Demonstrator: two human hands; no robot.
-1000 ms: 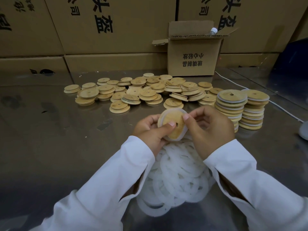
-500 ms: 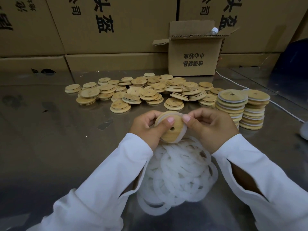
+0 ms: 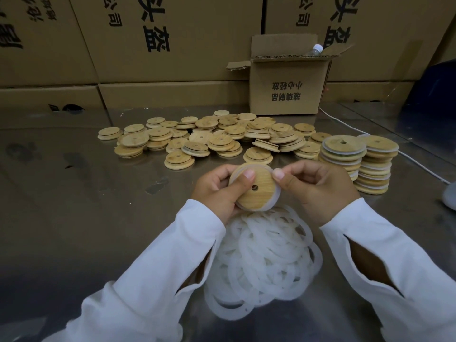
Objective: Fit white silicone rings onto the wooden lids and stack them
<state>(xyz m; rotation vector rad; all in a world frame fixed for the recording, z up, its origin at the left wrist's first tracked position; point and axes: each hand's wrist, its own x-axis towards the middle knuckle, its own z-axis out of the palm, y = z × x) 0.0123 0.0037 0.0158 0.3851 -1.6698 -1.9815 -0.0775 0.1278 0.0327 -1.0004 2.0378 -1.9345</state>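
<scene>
Since a second ago the wooden lid [image 3: 256,193] has tipped its flat face, with the small hole, more toward the camera, and both hands have stayed at centre frame.

Nearest, a loose pile of rings [image 3: 264,257] lies on the worktop [image 3: 86,218] between the two white sleeves, its edge reaching to just under the hands. Above it the left hand [image 3: 217,191] grips the lid, thumb across its face and fingers curled behind. The right hand [image 3: 318,188] pinches the white ring [image 3: 274,204] at the lid's upper right rim; the ring shows along the right and lower edge.

Left of the hands the steel lies bare and wide. Farther back the loose lids [image 3: 197,139] spread across the middle, and the two stacks [image 3: 343,154] of ringed lids stand just right of the hands. A white cable [image 3: 350,127] runs behind them. A small open carton [image 3: 286,90] and a wall of big cartons [image 3: 172,38] close the far edge.
</scene>
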